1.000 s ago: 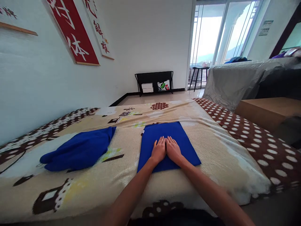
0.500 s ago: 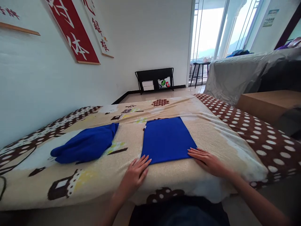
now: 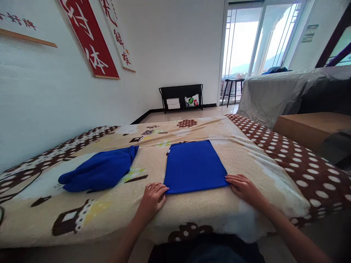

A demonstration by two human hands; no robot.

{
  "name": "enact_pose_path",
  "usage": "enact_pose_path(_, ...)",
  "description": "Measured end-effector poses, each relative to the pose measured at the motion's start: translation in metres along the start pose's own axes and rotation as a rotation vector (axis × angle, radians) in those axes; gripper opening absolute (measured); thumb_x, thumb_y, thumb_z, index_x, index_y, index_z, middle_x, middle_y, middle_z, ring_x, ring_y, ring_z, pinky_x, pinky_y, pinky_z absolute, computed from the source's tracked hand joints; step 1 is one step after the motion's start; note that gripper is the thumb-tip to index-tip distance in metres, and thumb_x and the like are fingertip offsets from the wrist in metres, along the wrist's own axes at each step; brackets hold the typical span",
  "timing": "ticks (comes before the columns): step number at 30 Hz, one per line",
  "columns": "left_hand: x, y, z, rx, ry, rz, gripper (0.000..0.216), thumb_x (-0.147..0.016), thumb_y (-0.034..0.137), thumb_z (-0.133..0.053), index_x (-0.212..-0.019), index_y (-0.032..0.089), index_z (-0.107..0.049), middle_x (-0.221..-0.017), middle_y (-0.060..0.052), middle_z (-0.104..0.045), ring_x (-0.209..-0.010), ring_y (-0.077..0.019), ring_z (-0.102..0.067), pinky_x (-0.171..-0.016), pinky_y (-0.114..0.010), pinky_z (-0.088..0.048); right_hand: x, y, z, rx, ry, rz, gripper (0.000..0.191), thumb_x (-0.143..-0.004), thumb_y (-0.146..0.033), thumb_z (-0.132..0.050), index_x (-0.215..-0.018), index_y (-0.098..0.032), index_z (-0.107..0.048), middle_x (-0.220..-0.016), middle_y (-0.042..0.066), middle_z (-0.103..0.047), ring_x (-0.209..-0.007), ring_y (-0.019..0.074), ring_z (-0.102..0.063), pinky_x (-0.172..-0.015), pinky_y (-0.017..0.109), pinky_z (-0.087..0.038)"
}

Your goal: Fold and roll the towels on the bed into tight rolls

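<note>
A folded blue cloth (image 3: pixel 196 168) lies flat on the patterned blanket (image 3: pixel 219 210), roughly square, with a small white tag at its upper left edge. At its near left corner, my left hand (image 3: pixel 153 197) has its fingers curled together and closed on the fabric. The near right corner is pinched between the fingers and thumb of my right hand (image 3: pixel 245 188). Further left rests a second blue cloth (image 3: pixel 100 170), loosely bunched and touched by neither hand.
Brown polka-dot borders (image 3: pixel 301 160) edge the blanket. To the right stand a cardboard box (image 3: pixel 315 126) and furniture under a plastic sheet (image 3: pixel 268 96). A black rack (image 3: pixel 181 96) is against the far wall, and a stool (image 3: pixel 232 89) stands by the glass door.
Both hands were spread flat on the cloth's near corners; now their fingers are drawn in and closed at those corners. The right hand has shifted slightly outward. The bunched cloth has stayed put.
</note>
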State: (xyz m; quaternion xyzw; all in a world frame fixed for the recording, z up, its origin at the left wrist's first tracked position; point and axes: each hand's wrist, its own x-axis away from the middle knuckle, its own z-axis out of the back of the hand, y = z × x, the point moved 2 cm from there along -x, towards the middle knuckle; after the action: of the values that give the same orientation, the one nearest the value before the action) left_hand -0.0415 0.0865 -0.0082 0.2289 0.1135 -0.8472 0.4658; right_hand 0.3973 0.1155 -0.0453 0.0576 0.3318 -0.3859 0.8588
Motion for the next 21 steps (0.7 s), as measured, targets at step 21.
enact_pose_path(21,0.022,0.003,0.032,0.32,-0.103,0.087,0.025,-0.09,0.017,-0.053,-0.104,0.028,-0.071,-0.091,-0.001,-0.073,-0.089,-0.0183,-0.066,-0.09,-0.035,-0.048,0.016,-0.026,0.037,-0.185,-0.16,-0.077,0.022,-0.094,-0.02,-0.052,-0.103,-0.026,-0.072,-0.115,0.006,-0.073,-0.116,0.0225,-0.064,-0.099,0.041,-0.05)
